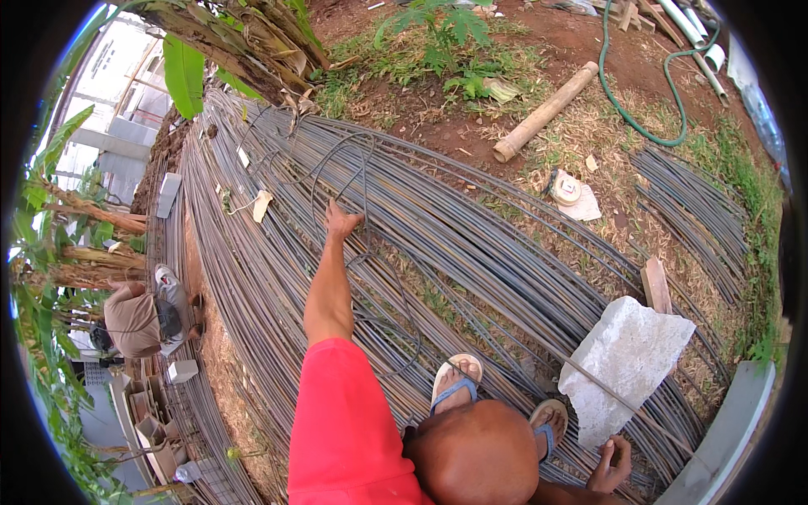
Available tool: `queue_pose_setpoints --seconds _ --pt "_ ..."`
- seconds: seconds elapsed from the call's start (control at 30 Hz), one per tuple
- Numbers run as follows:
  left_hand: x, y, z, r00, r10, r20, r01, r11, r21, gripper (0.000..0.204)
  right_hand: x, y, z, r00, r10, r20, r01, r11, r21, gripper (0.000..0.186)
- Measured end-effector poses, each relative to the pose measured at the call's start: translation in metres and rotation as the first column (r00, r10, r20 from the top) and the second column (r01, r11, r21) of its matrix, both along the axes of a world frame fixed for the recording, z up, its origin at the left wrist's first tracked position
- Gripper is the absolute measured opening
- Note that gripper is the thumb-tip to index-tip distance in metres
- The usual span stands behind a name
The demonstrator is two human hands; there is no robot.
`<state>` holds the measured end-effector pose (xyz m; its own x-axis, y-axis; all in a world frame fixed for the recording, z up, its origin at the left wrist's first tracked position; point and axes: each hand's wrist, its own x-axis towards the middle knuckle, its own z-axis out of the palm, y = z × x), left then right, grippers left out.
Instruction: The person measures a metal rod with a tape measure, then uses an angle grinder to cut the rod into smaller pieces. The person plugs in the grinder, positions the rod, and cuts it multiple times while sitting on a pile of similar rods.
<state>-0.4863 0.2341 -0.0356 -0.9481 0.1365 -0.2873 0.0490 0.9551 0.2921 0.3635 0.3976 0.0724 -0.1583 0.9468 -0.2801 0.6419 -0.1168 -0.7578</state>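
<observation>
My left hand [341, 220] reaches forward over a wide bundle of long steel bars [480, 227]. Its fingers curl down at a looped length of dark steel wire [368, 168] that lies across the bars, the thumb against the wire. Lower right, my right hand [610, 465] is half curled with thumb and fingers apart, and nothing shows in it. It is beside the lower edge of a rough grey concrete slab [627, 358] resting on the bars. A single thin bar crosses the slab's front. My sandalled feet [457, 383] stand on the bundle.
At left another person [139, 324] bends over more bars. A wooden block [656, 284] touches the slab. Further off lie a bamboo pole [547, 112], a green hose [619, 105], a round white case [567, 188] and shorter bars [694, 215]. Banana trunks [231, 46] stand at the back.
</observation>
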Motion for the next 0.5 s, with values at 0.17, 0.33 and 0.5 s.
queue_pose_setpoints --seconds 0.17,0.33,0.5 --pt "-0.019 -0.016 -0.023 0.995 0.094 0.044 -0.093 0.995 -0.022 0.104 -0.044 0.010 0.025 0.994 -0.006 0.106 0.007 1.000 -0.008 0.021" --pt "-0.029 -0.041 -0.038 0.972 -0.222 -0.076 0.215 0.972 -0.090 0.057 -0.068 0.026 0.068 0.859 0.258 0.442 -0.069 0.914 -0.401 0.043" --pt "-0.028 -0.106 -0.024 0.883 0.047 -0.468 -0.059 0.998 -0.010 0.055 -0.061 0.021 0.035 0.955 0.148 0.257 -0.120 0.985 -0.123 0.027"
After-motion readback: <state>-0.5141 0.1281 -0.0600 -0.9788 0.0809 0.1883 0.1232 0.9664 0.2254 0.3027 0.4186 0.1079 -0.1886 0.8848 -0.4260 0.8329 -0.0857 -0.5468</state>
